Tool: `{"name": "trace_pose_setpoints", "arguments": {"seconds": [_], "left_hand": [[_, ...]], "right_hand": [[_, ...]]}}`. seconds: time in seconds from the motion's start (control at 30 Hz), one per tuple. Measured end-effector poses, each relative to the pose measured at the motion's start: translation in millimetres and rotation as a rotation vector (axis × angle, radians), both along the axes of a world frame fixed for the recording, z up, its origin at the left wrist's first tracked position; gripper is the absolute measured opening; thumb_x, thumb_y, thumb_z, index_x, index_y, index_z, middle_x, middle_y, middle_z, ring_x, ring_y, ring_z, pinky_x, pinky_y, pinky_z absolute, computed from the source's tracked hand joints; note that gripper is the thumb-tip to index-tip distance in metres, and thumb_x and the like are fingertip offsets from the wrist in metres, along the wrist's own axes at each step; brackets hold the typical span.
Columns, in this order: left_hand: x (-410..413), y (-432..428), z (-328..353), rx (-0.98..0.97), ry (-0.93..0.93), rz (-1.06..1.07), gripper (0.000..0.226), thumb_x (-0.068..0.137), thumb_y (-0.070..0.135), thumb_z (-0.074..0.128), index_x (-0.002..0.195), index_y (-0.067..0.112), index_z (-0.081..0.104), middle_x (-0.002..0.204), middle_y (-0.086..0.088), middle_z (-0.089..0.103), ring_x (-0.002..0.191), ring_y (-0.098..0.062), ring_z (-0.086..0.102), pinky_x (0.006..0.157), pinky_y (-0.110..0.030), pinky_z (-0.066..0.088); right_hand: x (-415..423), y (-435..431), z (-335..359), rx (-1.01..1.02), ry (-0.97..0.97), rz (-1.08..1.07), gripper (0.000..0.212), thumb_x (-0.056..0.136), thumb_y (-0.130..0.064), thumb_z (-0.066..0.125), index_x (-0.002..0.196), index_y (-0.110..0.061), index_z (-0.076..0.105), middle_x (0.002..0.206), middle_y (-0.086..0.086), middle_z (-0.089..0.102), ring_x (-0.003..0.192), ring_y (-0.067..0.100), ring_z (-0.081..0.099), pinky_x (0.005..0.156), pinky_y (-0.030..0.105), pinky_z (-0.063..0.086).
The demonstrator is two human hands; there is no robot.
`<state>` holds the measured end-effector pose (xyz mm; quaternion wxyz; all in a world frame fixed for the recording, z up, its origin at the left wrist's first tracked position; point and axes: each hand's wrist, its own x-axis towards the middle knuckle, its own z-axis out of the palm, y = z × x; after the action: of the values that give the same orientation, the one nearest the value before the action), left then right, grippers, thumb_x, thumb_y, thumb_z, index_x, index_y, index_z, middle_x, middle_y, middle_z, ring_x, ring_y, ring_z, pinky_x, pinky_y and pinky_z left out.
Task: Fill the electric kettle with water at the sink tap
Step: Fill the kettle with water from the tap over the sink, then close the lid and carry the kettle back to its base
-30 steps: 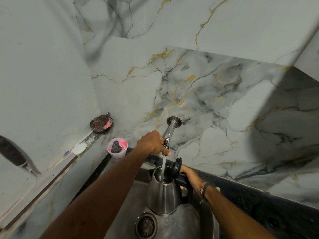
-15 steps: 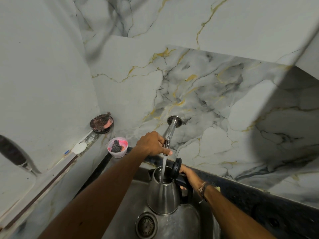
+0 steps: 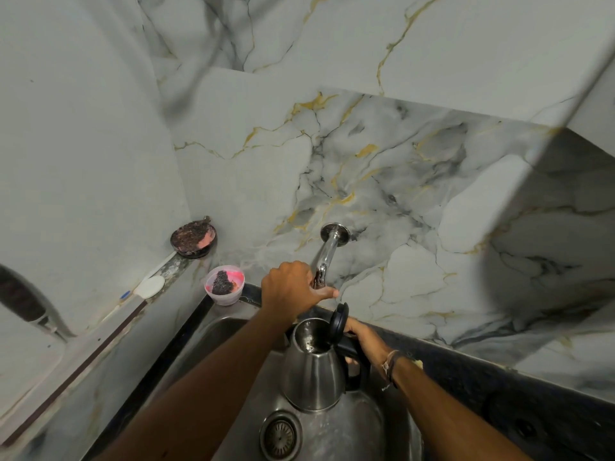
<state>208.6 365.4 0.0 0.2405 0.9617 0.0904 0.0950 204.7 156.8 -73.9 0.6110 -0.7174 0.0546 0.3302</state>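
The electric kettle [image 3: 312, 371] stands upright in the steel sink [image 3: 229, 331], its base beside and just behind the drain [image 3: 279, 435], its mouth directly below the tap [image 3: 327, 257]. Its long axis runs vertically; the handle faces our right and the spout side faces left, though the left forearm hides the spout itself. The black lid [image 3: 338, 322] is hinged open and stands on edge at the handle side.

Our right hand [image 3: 361, 337] is closed around the kettle's handle. Our left hand [image 3: 293, 289] is wrapped over the tap's end, gripping its valve, thumb extended toward the right.

No stream is visible between tap and kettle mouth. We judge the filling step to be at its close, with the valve being shut or just shut; the water level inside cannot be read with confidence.

The next move calls for releasing the tap, closing the lid, and lifting the kettle straight up and level so nothing spills.

Beyond, a pink-stained cup [image 3: 224, 284] and a round dish [image 3: 193, 237] sit on the ledge to the left.
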Motion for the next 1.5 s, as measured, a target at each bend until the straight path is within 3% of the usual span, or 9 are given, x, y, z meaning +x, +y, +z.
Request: {"name": "trace_pose_setpoints", "arguments": {"seconds": [0.13, 0.23, 0.37, 0.63, 0.7, 0.87, 1.17, 1.4, 1.5], "left_hand": [[-30.8, 19.7, -27.7, -0.706, -0.104, 0.005, 0.069, 0.077, 0.084, 0.061, 0.113, 0.027, 0.077, 0.103, 0.011, 0.078, 0.103, -0.021, 0.076, 0.093, -0.041, 0.063], [-68.3, 30.2, -65.2, -0.995, 0.007, 0.044, 0.104, 0.068, 0.077, 0.070, 0.152, 0.017, 0.055, 0.143, -0.015, 0.067, 0.134, -0.037, 0.065, 0.114, -0.052, 0.054], [-126.1, 20.9, -119.9, -0.909, 0.237, 0.042, 0.160, 0.039, 0.064, 0.106, 0.172, 0.018, 0.030, 0.172, -0.017, 0.042, 0.155, -0.036, 0.044, 0.125, -0.056, 0.042], [-182.2, -103.6, -167.6, -0.995, 0.050, -0.227, 0.159, 0.032, 0.012, 0.121, 0.167, 0.032, 0.038, 0.159, -0.007, 0.064, 0.146, -0.027, 0.061, 0.117, -0.052, 0.055], [-189.8, -131.7, -166.4, -0.994, -0.016, -0.243, 0.154, 0.033, 0.020, 0.121, 0.162, 0.047, 0.042, 0.158, 0.007, 0.064, 0.141, -0.014, 0.065, 0.107, -0.033, 0.061], [-199.1, -189.7, -157.9, -0.981, 0.011, -0.264, 0.165, 0.027, 0.028, 0.121, 0.168, 0.037, 0.038, 0.159, 0.006, 0.063, 0.147, -0.019, 0.060, 0.117, -0.054, 0.055], [-192.5, -301.3, -127.6, -0.857, -0.043, -0.343, 0.152, 0.028, 0.054, 0.117, 0.159, 0.061, 0.039, 0.154, 0.034, 0.058, 0.138, 0.011, 0.057, 0.099, -0.009, 0.054], [-184.6, -392.4, -120.8, -0.764, -0.059, -0.318, 0.145, 0.034, 0.062, 0.114, 0.155, 0.069, 0.034, 0.154, 0.031, 0.059, 0.143, 0.004, 0.057, 0.113, -0.033, 0.053], [-176.4, -420.9, -116.3, -0.752, -0.035, -0.237, 0.146, 0.030, 0.062, 0.112, 0.148, 0.079, 0.028, 0.146, 0.040, 0.057, 0.136, 0.008, 0.057, 0.107, -0.024, 0.048]], "right_hand": [[-3.9, -5.3, 3.7, -0.015, -0.023, 0.023, 0.062, 0.067, -0.068, 0.073, 0.086, -0.012, 0.088, 0.077, 0.013, 0.076, 0.061, 0.020, 0.066, 0.057, 0.030, 0.052], [-12.4, -12.0, 9.6, -0.031, -0.020, 0.020, 0.060, 0.065, -0.070, 0.073, 0.080, -0.014, 0.088, 0.071, 0.010, 0.076, 0.054, 0.017, 0.067, 0.053, 0.027, 0.052], [-35.9, -33.3, 21.4, -0.062, -0.031, 0.002, 0.077, 0.066, -0.077, 0.070, 0.095, -0.008, 0.089, 0.096, 0.026, 0.084, 0.082, 0.031, 0.077, 0.076, 0.036, 0.060], [-94.8, -113.1, 51.9, -0.019, -0.097, -0.131, 0.061, 0.064, -0.060, 0.076, 0.094, -0.009, 0.088, 0.099, 0.018, 0.084, 0.096, 0.035, 0.074, 0.086, 0.043, 0.058], [-105.5, -140.0, 61.7, -0.035, -0.111, -0.129, 0.066, 0.065, -0.062, 0.074, 0.098, -0.007, 0.089, 0.101, 0.026, 0.083, 0.092, 0.034, 0.072, 0.077, 0.040, 0.058], [-116.9, -207.4, 76.9, -0.125, -0.036, -0.095, 0.047, 0.066, -0.061, 0.074, 0.088, -0.022, 0.089, 0.090, 0.013, 0.079, 0.081, 0.028, 0.069, 0.072, 0.037, 0.054], [-123.2, -310.1, 90.5, -0.439, -0.046, -0.119, 0.047, 0.057, -0.068, 0.080, 0.070, -0.023, 0.085, 0.065, 0.001, 0.077, 0.051, 0.018, 0.063, 0.053, 0.027, 0.046], [-115.1, -388.0, 101.5, -0.516, -0.156, -0.040, 0.050, 0.057, -0.072, 0.077, 0.065, -0.023, 0.078, 0.056, -0.004, 0.070, 0.048, 0.018, 0.057, 0.050, 0.027, 0.042], [-106.0, -412.8, 111.0, -0.454, -0.170, -0.123, 0.055, 0.059, -0.075, 0.075, 0.070, -0.022, 0.082, 0.055, -0.003, 0.071, 0.047, 0.018, 0.057, 0.044, 0.022, 0.041]]}}
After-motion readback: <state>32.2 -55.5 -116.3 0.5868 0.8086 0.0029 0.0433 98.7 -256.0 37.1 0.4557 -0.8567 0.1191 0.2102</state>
